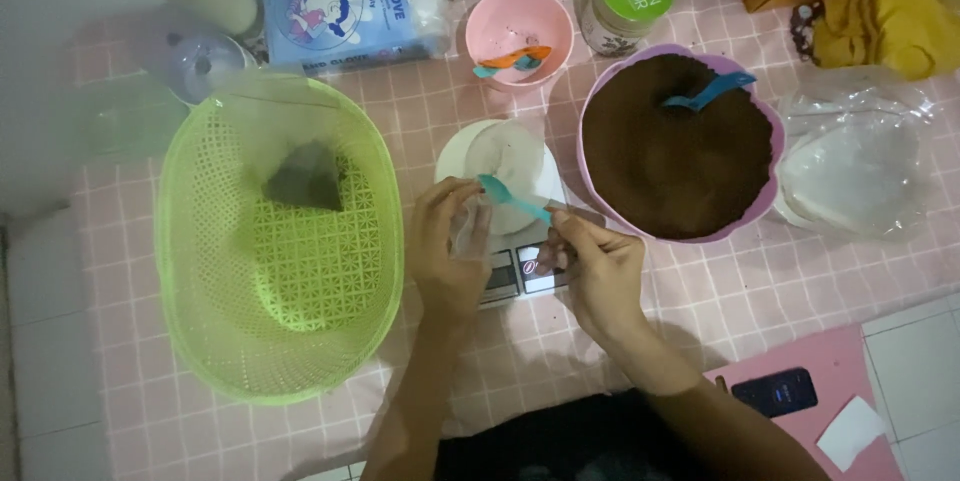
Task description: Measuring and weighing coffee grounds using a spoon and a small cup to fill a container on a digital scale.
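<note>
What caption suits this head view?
Left hand holds a small clear bag; right hand tips a teal spoon into it.

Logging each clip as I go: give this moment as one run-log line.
left hand: holds small clear bag | right hand: holds teal spoon at bag mouth | under: kitchen scale | beside: bowl of brown powder, green basket

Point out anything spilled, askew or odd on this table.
Nothing looks spilled. The brown powder stays inside the purple bowl, a blue scoop half buried in it. One filled pouch lies alone in the green basket.
</note>
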